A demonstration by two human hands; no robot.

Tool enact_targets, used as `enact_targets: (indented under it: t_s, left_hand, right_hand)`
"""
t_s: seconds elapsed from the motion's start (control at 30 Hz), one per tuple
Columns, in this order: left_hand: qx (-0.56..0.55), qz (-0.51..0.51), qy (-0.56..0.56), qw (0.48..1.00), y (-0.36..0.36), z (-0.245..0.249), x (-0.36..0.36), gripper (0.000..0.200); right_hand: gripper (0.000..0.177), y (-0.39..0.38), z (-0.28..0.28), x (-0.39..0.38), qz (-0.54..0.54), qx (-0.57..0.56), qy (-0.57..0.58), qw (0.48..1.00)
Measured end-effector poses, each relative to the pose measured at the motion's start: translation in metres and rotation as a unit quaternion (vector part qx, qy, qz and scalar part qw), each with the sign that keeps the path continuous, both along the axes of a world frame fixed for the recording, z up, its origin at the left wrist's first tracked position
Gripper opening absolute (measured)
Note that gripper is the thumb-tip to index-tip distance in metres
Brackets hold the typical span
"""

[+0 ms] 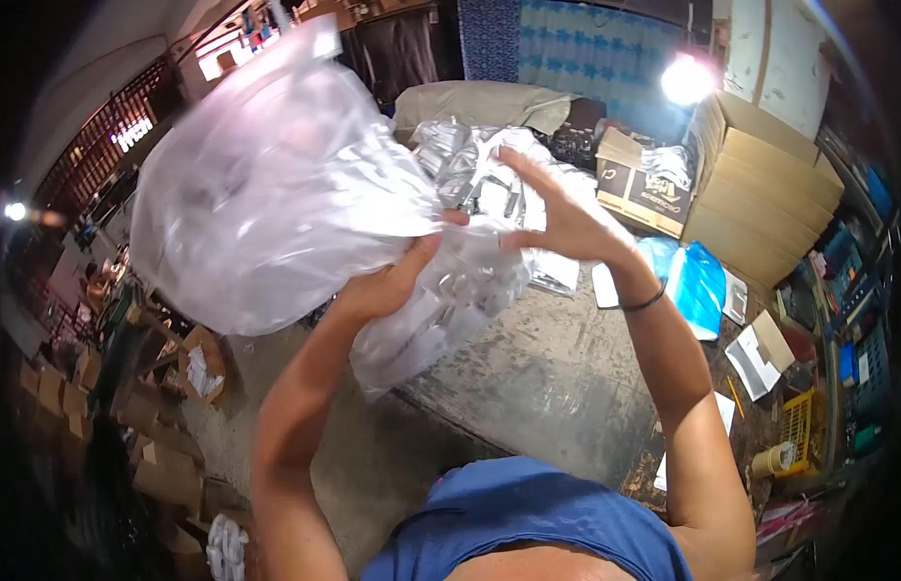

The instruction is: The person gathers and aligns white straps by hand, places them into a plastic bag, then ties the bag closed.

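A large clear plastic bag (pixel 276 194) billows out to the left, over the table's left edge. My left hand (pixel 397 276) is closed on its gathered part near the middle of the view. Below that hand hangs a lower, fuller part of clear plastic (pixel 441 310) with small shiny items showing through; whether it belongs to the same bag is unclear. My right hand (pixel 566 218) is raised just to the right, fingers spread apart, with nothing held. Behind the hands lies a pile of silvery plastic packets (pixel 479 160).
The worn table (pixel 557 378) spreads before me. To the right are a blue plastic packet (pixel 697 290), a cardboard box (pixel 639 189), tall folded cardboard (pixel 775 194), papers (pixel 755 358) and a yellow basket (pixel 797 431). Boxes (pixel 169 474) stand on the floor at left.
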State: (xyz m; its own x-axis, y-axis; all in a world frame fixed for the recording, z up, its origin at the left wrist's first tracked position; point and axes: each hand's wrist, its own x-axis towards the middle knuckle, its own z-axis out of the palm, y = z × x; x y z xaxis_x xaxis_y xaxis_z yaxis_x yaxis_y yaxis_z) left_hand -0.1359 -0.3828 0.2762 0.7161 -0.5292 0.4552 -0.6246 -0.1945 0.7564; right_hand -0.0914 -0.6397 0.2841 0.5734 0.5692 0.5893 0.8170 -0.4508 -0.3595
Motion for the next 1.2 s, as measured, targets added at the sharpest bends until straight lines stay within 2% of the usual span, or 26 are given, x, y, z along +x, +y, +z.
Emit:
enact_targets:
  t_s: [0.03, 0.07, 0.1, 0.17, 0.23, 0.27, 0.3, 0.33, 0.37, 0.47, 0.73, 0.8, 0.9, 0.93, 0.97, 1.03, 1.1, 1.13, 1.17, 1.2]
  left_hand:
    - [0.049, 0.007, 0.002, 0.999, 0.001, 0.002, 0.000, 0.039]
    - [0.073, -0.018, 0.040, 0.996, 0.007, -0.001, 0.005, 0.040]
    - [0.070, -0.010, 0.043, 0.997, 0.011, -0.005, 0.004, 0.040]
    - [0.088, -0.014, 0.008, 0.996, 0.016, -0.016, -0.004, 0.041]
    - [0.108, -0.004, -0.029, 0.994, 0.026, -0.030, -0.021, 0.041]
    - [0.118, 0.008, -0.049, 0.992, 0.032, -0.038, -0.033, 0.042]
    - [0.130, 0.024, -0.071, 0.989, 0.027, -0.047, -0.044, 0.042]
    - [0.142, 0.041, -0.092, 0.985, 0.023, -0.046, -0.037, 0.043]
    - [0.155, 0.057, -0.114, 0.980, 0.012, -0.049, -0.035, 0.043]
    - [0.198, 0.081, -0.171, 0.962, 0.013, -0.069, -0.056, 0.045]
    - [0.298, 0.040, -0.283, 0.911, -0.004, -0.105, -0.077, 0.050]
    - [0.304, -0.033, -0.200, 0.931, -0.009, -0.093, -0.090, 0.061]
    - [0.268, -0.073, -0.245, 0.929, -0.022, -0.099, -0.099, 0.064]
    - [0.214, -0.106, -0.228, 0.944, -0.027, -0.098, -0.101, 0.064]
    - [0.214, -0.103, -0.229, 0.944, -0.030, -0.094, -0.100, 0.064]
    - [0.220, -0.239, -0.123, 0.938, -0.035, -0.086, -0.097, 0.059]
    - [0.203, -0.275, -0.088, 0.936, -0.034, -0.083, -0.094, 0.057]
    - [0.142, -0.370, 0.033, 0.918, -0.028, -0.077, -0.087, 0.063]
    - [0.077, -0.455, 0.152, 0.874, -0.023, -0.072, -0.082, 0.070]
    - [0.076, -0.453, 0.152, 0.875, -0.014, -0.072, -0.079, 0.070]
  right_hand:
    - [0.096, 0.002, -0.023, 0.004, 0.038, -0.005, 0.039, 0.999]
    - [0.098, 0.006, -0.030, -0.006, 0.028, -0.048, 0.061, 0.997]
    - [0.097, 0.011, -0.046, -0.004, 0.050, -0.051, 0.072, 0.995]
    - [0.096, 0.021, -0.057, -0.013, 0.101, -0.065, 0.110, 0.987]
    - [0.093, 0.025, -0.079, -0.015, 0.098, -0.117, 0.165, 0.974]
    - [0.092, 0.026, -0.102, -0.010, 0.111, -0.089, 0.168, 0.976]
    - [0.086, 0.025, -0.108, -0.019, 0.104, -0.094, 0.200, 0.970]
    - [0.076, 0.017, -0.138, -0.018, 0.082, -0.123, 0.197, 0.969]
    - [0.063, 0.028, -0.068, -0.058, -0.010, -0.359, 0.298, 0.884]
    - [0.060, 0.064, -0.057, -0.055, 0.056, -0.356, 0.291, 0.886]
    - [0.047, 0.086, -0.055, -0.088, 0.163, -0.269, 0.374, 0.873]
    - [0.044, 0.090, -0.055, -0.093, 0.184, -0.245, 0.393, 0.867]
    - [0.039, 0.093, -0.058, -0.103, 0.215, -0.212, 0.422, 0.855]
    - [0.037, 0.093, -0.059, -0.106, 0.225, -0.200, 0.432, 0.850]
    - [0.036, 0.093, -0.061, -0.110, 0.235, -0.187, 0.442, 0.845]
    - [0.033, 0.090, -0.065, -0.120, 0.251, -0.159, 0.463, 0.835]
    - [0.029, 0.086, -0.069, -0.129, 0.267, -0.130, 0.484, 0.823]
    - [0.028, 0.084, -0.071, -0.133, 0.275, -0.115, 0.494, 0.817]
    - [0.026, 0.081, -0.074, -0.137, 0.283, -0.100, 0.504, 0.810]
    - [0.025, 0.079, -0.077, -0.142, 0.291, -0.086, 0.514, 0.803]
